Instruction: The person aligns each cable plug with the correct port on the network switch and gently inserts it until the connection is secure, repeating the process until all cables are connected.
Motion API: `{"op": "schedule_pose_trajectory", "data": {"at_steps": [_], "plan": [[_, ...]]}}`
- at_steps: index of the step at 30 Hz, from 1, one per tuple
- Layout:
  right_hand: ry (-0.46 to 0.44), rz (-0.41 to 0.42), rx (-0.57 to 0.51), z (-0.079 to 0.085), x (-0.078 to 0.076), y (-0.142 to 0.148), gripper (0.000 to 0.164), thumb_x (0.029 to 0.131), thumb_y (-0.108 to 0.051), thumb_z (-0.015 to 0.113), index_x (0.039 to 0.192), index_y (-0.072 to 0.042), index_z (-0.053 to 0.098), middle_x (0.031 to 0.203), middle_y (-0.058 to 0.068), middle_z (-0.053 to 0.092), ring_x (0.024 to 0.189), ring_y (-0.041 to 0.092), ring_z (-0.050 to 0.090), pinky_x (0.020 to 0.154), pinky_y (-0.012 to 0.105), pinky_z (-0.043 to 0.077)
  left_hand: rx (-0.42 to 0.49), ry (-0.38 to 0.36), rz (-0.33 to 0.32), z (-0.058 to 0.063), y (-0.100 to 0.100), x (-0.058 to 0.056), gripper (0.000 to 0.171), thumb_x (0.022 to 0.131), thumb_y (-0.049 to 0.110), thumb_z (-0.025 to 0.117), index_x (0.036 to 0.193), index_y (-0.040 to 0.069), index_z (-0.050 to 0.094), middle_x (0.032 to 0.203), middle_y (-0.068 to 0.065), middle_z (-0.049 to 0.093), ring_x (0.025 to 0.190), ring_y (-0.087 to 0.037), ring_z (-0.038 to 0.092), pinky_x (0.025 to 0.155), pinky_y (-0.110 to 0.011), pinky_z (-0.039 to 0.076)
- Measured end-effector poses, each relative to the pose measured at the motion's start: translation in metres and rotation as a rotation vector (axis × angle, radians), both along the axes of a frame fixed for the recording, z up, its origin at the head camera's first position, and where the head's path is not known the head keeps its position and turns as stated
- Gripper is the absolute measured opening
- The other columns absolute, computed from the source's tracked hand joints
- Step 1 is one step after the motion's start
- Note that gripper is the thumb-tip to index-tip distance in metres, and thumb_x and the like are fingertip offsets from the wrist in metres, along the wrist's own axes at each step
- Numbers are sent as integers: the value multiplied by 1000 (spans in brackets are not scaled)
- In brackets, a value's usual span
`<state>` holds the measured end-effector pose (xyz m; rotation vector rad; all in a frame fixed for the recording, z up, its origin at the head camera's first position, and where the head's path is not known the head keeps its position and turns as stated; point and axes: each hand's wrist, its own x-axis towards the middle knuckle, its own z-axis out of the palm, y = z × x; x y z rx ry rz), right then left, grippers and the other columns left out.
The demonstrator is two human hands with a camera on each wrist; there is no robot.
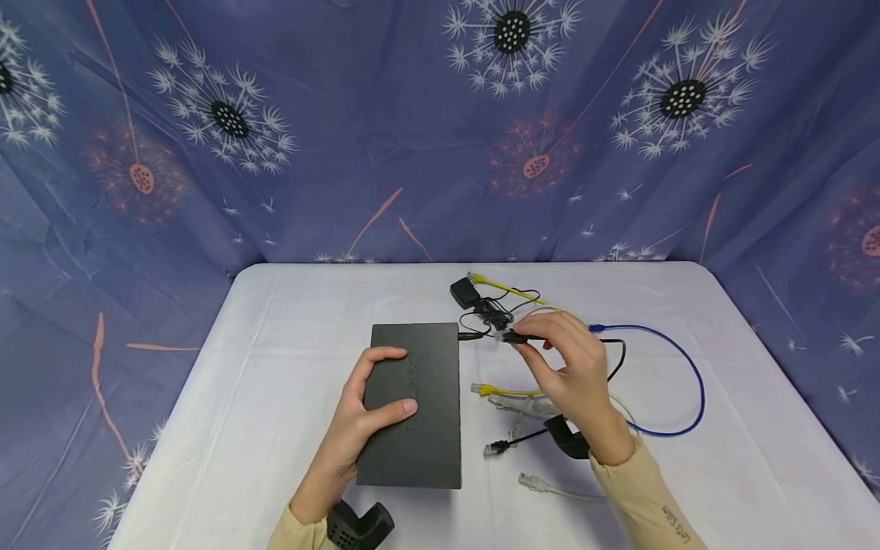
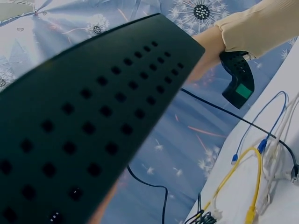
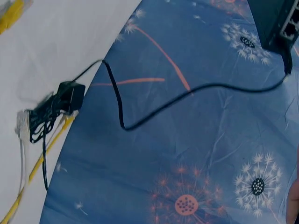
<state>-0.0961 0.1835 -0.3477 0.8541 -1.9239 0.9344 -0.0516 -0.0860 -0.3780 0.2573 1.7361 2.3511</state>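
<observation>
My left hand (image 1: 344, 428) grips a dark network switch (image 1: 429, 412) by its left side, thumb and a finger over the top face. Rows of vent holes show on the switch (image 2: 107, 112) in the left wrist view. In the right wrist view a row of ports (image 3: 292, 23) shows at its edge. A black power lead (image 1: 470, 336) is plugged into the side facing right. Just right of that side, my right hand (image 1: 567, 367) pinches a black Ethernet cable (image 1: 517, 337) near its clear plug, which points toward the switch.
A black power adapter (image 1: 464, 292) with bundled cord lies behind the right hand. Around that arm lie yellow (image 1: 505, 391), blue (image 1: 697, 382) and white (image 1: 550, 486) Ethernet cables, plus a black plug (image 1: 496, 448). Patterned cloth (image 1: 385, 153) hangs behind the white table (image 1: 275, 367).
</observation>
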Motion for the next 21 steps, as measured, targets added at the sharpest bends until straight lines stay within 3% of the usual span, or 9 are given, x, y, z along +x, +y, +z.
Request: {"op": "schedule_pose_trajectory", "data": {"at_steps": [4,7,10,21], "plan": [[-55,2,-15,-3,2,-3,11,84,-9,72,93,-3,70,91,9,68,83,22,60,62,24,40,16,-2,-2,2,2,0,59,79,-2,70,131,12,46,122,-19,39,103,-36,44,75,-42,47],[-101,-7,-28,-3,3,-5,27,70,9,77,92,-4,70,91,8,67,84,22,60,63,25,40,34,3,-9,2,4,1,59,79,-3,69,130,12,46,122,-19,40,102,-36,45,74,-41,48],[-132,-25,-45,-4,4,-8,37,61,17,80,89,-4,69,90,8,67,84,21,60,63,24,40,45,5,-15,3,6,1,58,79,-3,68,130,12,46,121,-19,40,102,-36,45,74,-42,48],[-103,-41,-55,-7,6,-16,34,59,18,80,79,-4,66,86,7,66,77,20,61,61,25,43,35,-10,-1,9,15,-1,59,78,-2,70,130,13,46,122,-18,40,104,-36,44,76,-43,47]]}}
